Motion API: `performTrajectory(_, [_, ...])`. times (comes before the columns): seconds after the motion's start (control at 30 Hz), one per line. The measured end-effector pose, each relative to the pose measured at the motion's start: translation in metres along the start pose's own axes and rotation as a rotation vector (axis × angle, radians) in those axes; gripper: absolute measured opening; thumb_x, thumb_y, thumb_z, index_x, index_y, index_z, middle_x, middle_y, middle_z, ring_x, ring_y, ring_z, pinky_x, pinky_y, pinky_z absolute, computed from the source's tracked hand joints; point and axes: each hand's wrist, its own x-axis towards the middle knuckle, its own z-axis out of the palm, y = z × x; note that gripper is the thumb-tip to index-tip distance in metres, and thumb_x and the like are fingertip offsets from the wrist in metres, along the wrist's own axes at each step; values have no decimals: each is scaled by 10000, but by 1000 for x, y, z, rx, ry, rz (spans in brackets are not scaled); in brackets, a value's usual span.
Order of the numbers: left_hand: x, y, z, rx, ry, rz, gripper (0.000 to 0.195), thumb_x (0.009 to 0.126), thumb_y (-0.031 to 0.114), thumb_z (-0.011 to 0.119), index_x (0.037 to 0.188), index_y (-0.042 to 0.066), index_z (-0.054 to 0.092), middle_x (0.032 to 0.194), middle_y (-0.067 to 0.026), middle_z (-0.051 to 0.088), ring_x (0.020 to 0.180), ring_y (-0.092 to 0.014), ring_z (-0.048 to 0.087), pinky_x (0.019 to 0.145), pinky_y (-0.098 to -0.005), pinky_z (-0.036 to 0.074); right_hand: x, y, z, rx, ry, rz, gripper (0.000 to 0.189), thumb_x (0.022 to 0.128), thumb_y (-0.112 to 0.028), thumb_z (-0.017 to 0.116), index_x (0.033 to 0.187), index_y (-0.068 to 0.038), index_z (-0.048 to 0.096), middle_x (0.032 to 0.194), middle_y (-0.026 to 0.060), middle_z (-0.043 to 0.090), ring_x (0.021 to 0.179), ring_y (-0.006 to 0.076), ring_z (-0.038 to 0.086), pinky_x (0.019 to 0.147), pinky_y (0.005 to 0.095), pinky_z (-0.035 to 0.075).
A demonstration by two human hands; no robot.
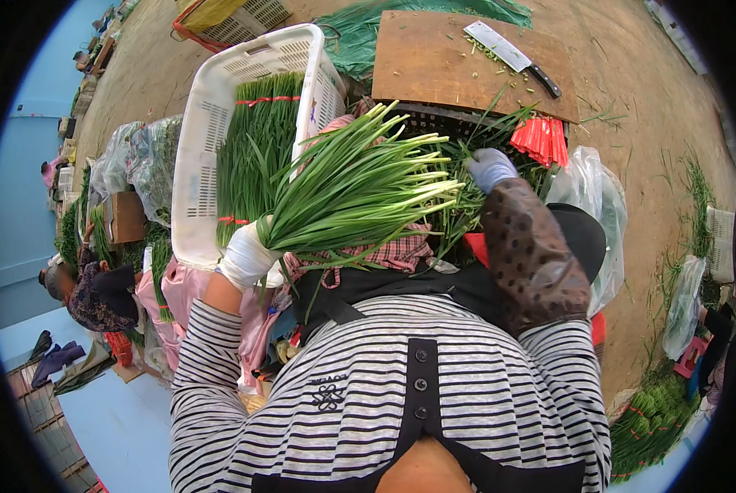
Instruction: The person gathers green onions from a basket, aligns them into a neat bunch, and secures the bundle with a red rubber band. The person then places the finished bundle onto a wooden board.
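Note:
A loose bunch of green garlic chives [355, 185] is gripped in my gloved left hand [249, 252], its pale stem ends fanned out to the right. My right hand [491, 167], in a pale glove, is over loose green leaves [463, 206] beside the wooden board; its fingertips are partly hidden, and whether they pinch a leaf I cannot tell. Beyond my left hand, a white plastic crate [201, 132] holds chives [260, 142] bound with red ties. Red tie strips [539, 140] hang at the board's near edge, just beyond my right hand.
A cleaver [510, 55] lies on the wooden board [423, 61] among cut bits. Clear plastic bags [596, 203] are at the right. Another person [106, 293] sits at the far left near more chives. Tied bundles [651, 419] lie at the lower right, near another person's arm [716, 339].

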Motion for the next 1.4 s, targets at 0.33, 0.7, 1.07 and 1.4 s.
performTrajectory(0.33, [3, 6, 0, -94, 48, 48, 204, 854, 103, 665, 1051, 56, 644, 947, -88, 692, 849, -206, 663, 756, -294, 516, -8, -28, 29, 1073, -428, -291, 368, 812, -216, 751, 1132, -57, 664, 1004, 33, 700, 874, 139, 622, 824, 324, 498])
performTrajectory(0.7, [26, 45, -58, -110, -92, -112, 185, 814, 111, 688, 988, 62, 645, 886, -91, 693, 825, -214, 668, 752, -305, 521, 23, 54, 16, 848, 85, 92, 342, 872, -351, 612, 823, -16, 663, 689, 87, 653, 583, 181, 590, 614, 329, 464])
performTrajectory(1.07, [101, 205, -173, 889, -30, 191, 249, 820, 180, 661, 1046, 81, 628, 947, -153, 677, 877, -326, 643, 773, -358, 514, -47, 35, -19, 1077, -212, -168, 365, 902, -364, 615, 1043, -29, 642, 766, 103, 674, 599, 176, 630, 547, 317, 527])
performTrajectory(1.4, [75, 239, -175, 722, 340, 421, 317, 821, 0, 630, 1135, 44, 616, 988, -144, 689, 879, -242, 672, 775, -313, 517, -102, -36, 7, 1732, -802, -697, 906, 802, -564, 672, 1488, -148, 251, 1404, 165, 446, 1276, 286, 455, 969, 517, 437])
